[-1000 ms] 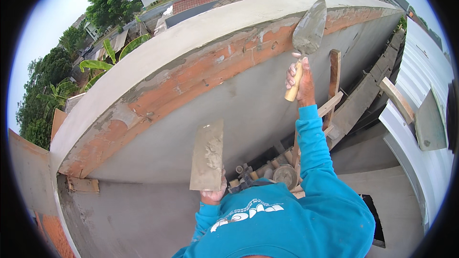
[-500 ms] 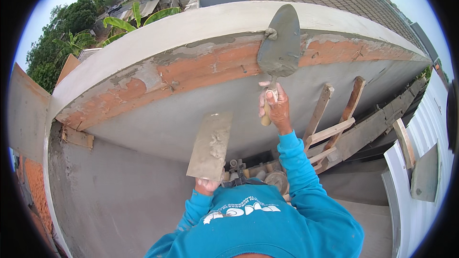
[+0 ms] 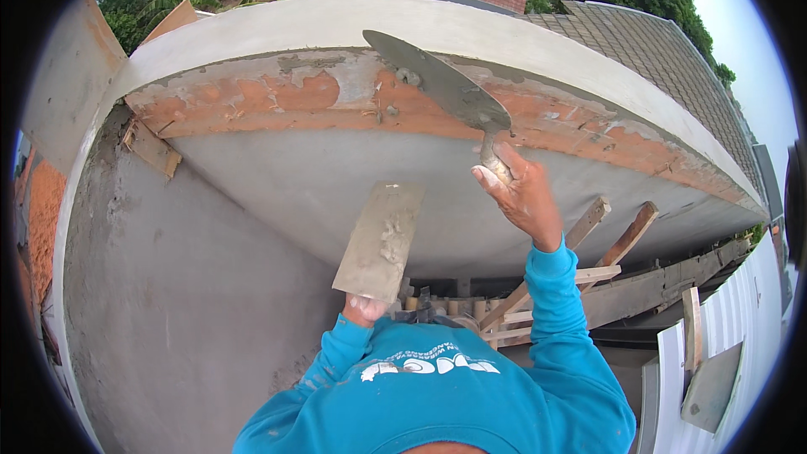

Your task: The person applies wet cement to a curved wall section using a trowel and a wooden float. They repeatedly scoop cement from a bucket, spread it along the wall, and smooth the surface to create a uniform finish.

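My right hand (image 3: 525, 193) is closed round the handle of a pointed trowel (image 3: 441, 80). The trowel's grey blade tilts up and to the left, over the rough orange band (image 3: 277, 105) near the top of the wall, with a small lump of mortar at its edge. Low in the middle, my left hand (image 3: 366, 308) grips a flat rectangular mortar board (image 3: 382, 240) from beneath, most of its fingers hidden. A ridge of wet mortar (image 3: 393, 240) lies along the board's right side. Behind both tools stands the smooth grey plastered wall (image 3: 277, 181).
A pale ledge (image 3: 294, 29) curves along the wall's top. Wooden struts (image 3: 618, 244) lean at the right, beside corrugated white sheeting (image 3: 723, 353). A wood scrap (image 3: 151, 149) sits in the left corner, below an upright board (image 3: 71, 76). Tiled roofs (image 3: 647, 55) and trees lie beyond.
The trowel has swung from upright to slanting left, and my right hand has turned with it. The view has shifted. My left hand still holds the mortar board in much the same pose.
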The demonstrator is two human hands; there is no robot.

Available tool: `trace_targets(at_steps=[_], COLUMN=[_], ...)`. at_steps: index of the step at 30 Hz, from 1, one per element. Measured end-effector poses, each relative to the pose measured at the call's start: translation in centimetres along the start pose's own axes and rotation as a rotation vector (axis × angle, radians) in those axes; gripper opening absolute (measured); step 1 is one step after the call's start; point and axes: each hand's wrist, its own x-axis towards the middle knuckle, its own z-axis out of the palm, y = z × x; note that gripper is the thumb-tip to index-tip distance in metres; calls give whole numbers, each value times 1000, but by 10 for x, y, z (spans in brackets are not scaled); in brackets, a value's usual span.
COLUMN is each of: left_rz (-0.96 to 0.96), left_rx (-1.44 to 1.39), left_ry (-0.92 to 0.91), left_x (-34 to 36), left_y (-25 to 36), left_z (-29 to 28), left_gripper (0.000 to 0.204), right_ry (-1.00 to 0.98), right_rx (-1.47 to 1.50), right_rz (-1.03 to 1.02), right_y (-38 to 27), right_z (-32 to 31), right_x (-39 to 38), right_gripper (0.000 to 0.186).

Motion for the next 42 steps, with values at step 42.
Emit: trace_targets(at_steps=[42], left_rz=[-1101], left_rx=[1277], left_ry=[-49], left_x=[149], left_y=[-74], left_z=[-303], left_gripper=[41], right_ry=[235], right_rx=[186], right_rz=[1069], right_y=[28], right_z=[190], right_x=[-475], right_gripper=[43])
